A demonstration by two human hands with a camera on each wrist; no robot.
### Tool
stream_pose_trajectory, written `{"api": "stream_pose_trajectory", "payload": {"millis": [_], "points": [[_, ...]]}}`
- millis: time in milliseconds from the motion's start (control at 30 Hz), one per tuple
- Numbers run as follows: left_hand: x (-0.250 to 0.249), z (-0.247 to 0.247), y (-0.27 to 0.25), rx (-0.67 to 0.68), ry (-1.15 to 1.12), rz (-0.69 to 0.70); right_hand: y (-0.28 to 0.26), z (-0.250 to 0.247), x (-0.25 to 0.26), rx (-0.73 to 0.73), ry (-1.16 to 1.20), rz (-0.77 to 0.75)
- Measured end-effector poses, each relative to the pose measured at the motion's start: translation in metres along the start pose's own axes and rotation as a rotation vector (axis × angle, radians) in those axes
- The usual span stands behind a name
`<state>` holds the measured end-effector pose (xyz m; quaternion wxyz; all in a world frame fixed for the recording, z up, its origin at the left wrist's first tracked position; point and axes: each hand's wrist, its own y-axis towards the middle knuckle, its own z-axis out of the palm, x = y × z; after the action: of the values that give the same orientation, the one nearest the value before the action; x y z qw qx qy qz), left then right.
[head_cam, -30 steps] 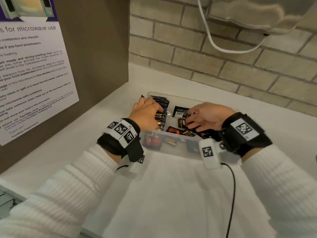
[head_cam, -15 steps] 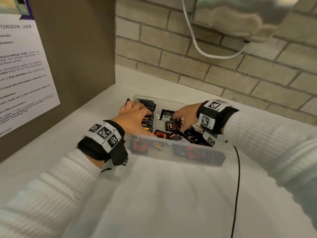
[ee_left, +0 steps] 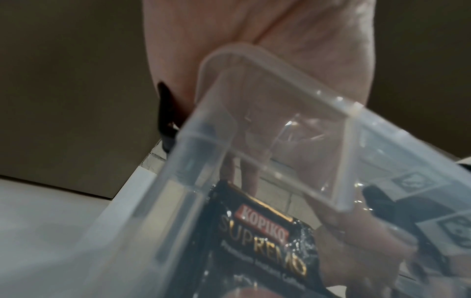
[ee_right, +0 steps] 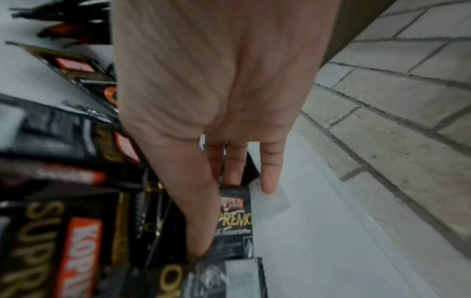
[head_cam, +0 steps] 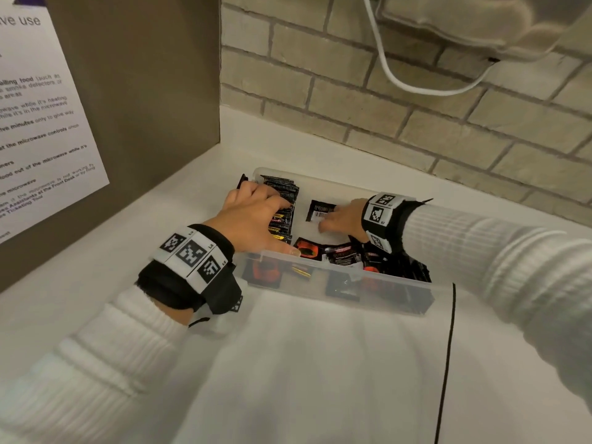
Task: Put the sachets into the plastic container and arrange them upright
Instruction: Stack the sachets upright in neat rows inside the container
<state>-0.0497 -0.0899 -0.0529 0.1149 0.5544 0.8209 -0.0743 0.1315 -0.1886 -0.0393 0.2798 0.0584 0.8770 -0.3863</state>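
Observation:
A clear plastic container [head_cam: 352, 278] stands on the white counter. A row of upright black sachets [head_cam: 285, 200] fills its left end. My left hand [head_cam: 266, 213] curls its fingers over that row, with the thumb lying along the front rim. Loose black and red sachets [head_cam: 342, 254] lie flat in the front and right part. My right hand [head_cam: 323, 224] reaches in from the right onto a single black sachet [head_cam: 317, 208] near the back. In the right wrist view that hand [ee_right: 214, 201] pinches this sachet [ee_right: 235, 221] between thumb and fingers. The left wrist view looks through the container corner [ee_left: 254, 100] at a sachet [ee_left: 267, 242].
A brown panel [head_cam: 144, 91] with a printed notice [head_cam: 38, 123] rises close on the left. A brick wall [head_cam: 384, 107] stands right behind the container, with a white cable [head_cam: 400, 81] hanging on it. A thin black cable [head_cam: 447, 347] runs over the counter at the right.
My right hand has moved from the loose pile towards the back and onto the single flat sachet. The left hand stays on the upright row.

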Motion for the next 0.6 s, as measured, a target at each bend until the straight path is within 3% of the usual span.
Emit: {"api": "stream_pose_trajectory", "payload": {"millis": [133, 300, 533, 600], "points": [[0.0, 0.001, 0.0, -0.006, 0.005, -0.002, -0.007, 0.01, -0.016, -0.026, -0.197, 0.019], [-0.001, 0.001, 0.0, 0.005, 0.014, -0.009, -0.029, 0.007, -0.036, -0.132, 0.092, 0.07], [-0.002, 0.0, -0.001, 0.009, -0.001, -0.005, -0.074, 0.002, -0.059, -0.606, 0.449, 0.184], [-0.004, 0.0, -0.002, -0.06, -0.064, 0.025, -0.087, -0.007, -0.056, -0.698, 0.57, 0.176]]}}
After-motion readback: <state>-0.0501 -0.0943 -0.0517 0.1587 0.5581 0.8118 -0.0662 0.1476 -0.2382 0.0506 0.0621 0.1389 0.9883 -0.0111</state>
